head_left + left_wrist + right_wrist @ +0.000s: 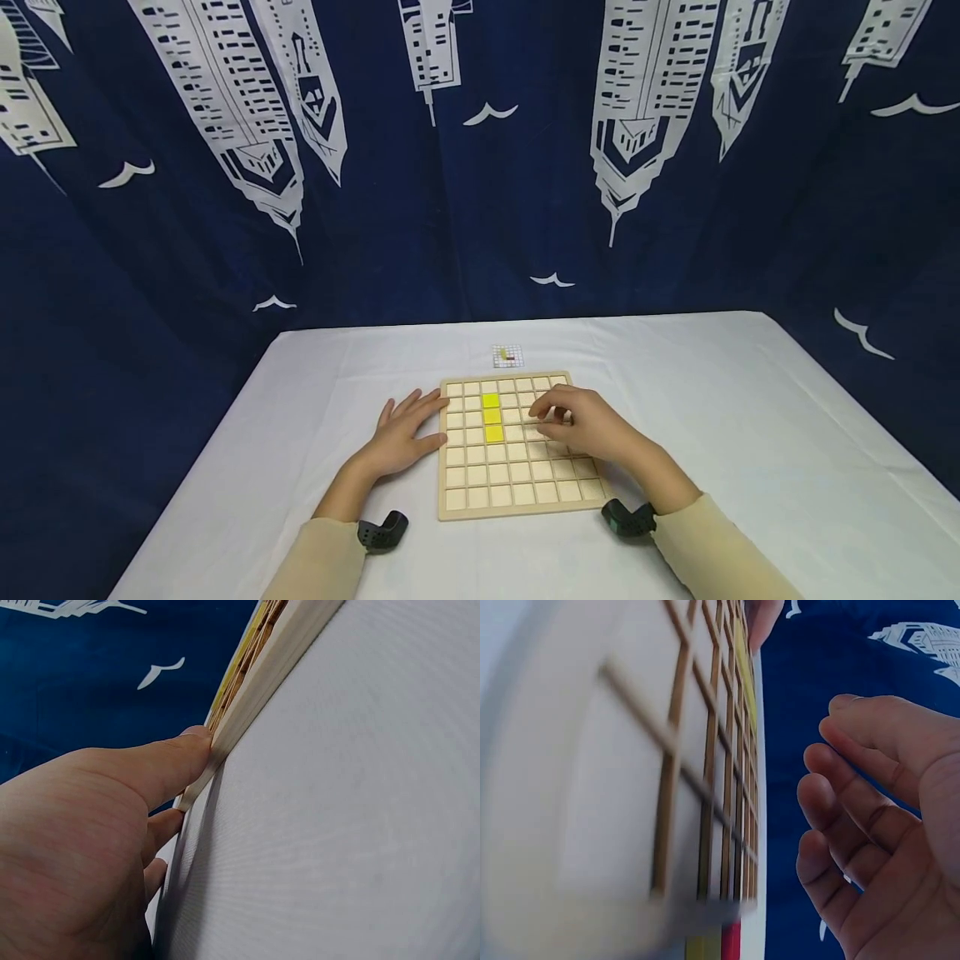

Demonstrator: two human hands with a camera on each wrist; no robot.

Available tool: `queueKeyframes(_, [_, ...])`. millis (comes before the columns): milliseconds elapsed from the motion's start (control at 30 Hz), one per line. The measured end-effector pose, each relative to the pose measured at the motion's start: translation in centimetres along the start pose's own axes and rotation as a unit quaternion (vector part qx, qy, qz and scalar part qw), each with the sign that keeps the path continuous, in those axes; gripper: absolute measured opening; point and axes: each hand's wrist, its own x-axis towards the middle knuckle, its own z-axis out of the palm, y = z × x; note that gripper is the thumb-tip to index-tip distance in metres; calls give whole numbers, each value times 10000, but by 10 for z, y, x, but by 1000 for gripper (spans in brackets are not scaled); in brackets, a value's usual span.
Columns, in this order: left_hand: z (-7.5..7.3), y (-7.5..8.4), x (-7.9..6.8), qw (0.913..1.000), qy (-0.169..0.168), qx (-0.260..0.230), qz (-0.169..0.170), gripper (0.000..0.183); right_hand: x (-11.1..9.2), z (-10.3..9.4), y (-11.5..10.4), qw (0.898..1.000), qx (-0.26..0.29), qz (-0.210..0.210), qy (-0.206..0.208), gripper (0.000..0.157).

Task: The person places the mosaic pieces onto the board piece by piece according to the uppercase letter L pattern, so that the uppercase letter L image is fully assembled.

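Note:
A pale wooden grid board (520, 512) lies on the white table, its squares framed by raised strips. Three yellow squares (491, 416) form a column in its upper left part. My left hand (402, 442) is spread at the board's left edge, and the thumb (176, 761) touches the edge in the left wrist view. My right hand (588, 421) hovers above the right side of the board with loosely bent fingers. In the right wrist view I see nothing between the thumb and fingers of that hand (900, 825).
A small card (507, 356) with a grid and a yellow and red pattern lies behind the board. Low in the right wrist view, a red piece (730, 941) and a dull yellow piece (703, 947) show past the board's edge. A dark blue curtain (450, 208) hangs behind the table.

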Motion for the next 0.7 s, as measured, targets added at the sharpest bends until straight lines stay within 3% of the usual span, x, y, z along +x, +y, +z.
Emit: queueKeyframes(700, [2, 0, 4, 10000, 39, 26, -14, 60, -54, -25, 46, 9966, -156, 729, 357, 24])
